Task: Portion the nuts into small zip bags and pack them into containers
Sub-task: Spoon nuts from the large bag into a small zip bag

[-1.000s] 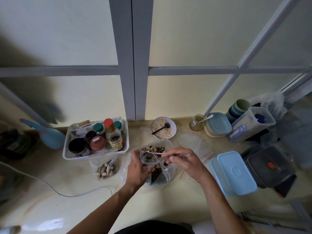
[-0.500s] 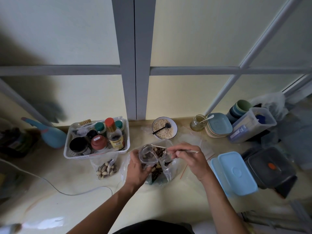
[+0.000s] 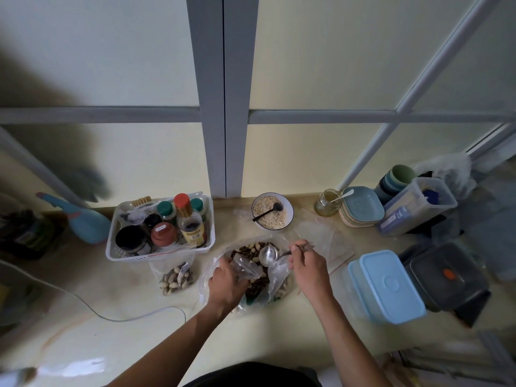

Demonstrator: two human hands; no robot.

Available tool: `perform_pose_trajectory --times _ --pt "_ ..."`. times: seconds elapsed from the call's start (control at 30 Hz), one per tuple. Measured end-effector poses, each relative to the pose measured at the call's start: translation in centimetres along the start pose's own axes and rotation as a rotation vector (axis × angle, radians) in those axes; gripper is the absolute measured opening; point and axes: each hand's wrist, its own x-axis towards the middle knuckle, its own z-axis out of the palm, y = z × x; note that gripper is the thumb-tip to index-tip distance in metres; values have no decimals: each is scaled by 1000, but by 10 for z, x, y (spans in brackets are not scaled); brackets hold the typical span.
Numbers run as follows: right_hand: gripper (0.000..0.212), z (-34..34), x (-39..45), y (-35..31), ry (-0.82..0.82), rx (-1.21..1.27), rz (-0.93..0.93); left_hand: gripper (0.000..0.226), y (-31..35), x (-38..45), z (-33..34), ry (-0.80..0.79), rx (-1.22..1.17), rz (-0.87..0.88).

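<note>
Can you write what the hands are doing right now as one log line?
left hand: holds small zip bag | right hand: holds spoon over nuts | filled bag: beside basket

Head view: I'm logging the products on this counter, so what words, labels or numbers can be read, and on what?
No text is legible.
Yellow-labelled bottle in the white basket: print too blurred.
Black jar: label unreadable.
Clear storage container: blue label too small.

An open clear bag of nuts [image 3: 252,277] lies on the counter, a filled small zip bag [image 3: 176,277] left of it.
</note>
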Motion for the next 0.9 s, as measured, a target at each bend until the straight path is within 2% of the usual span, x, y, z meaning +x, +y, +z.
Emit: perform_pose_trajectory --times 0.17,0.37,0.47,0.53,0.73,0.9 --pt "25 1 1 8 -23 -254 -189 58 1 -2 -5 49 -22 9" --pt "21 -3 -3 -3 -153 -405 -294 42 1 -1 -7 123 -38 20" --pt "19 11 -14 -12 -247 -506 -355 44 4 -1 -8 174 -44 4" --pt "19 22 -23 -18 -244 -557 -386 47 4 -1 -8 177 -49 -1" --pt "26 40 -32 -27 -159 -556 -313 50 1 0 -8 161 -58 7" --pt "36 45 -29 -18 -137 -450 -227 49 -2 -3 -8 138 -66 11"
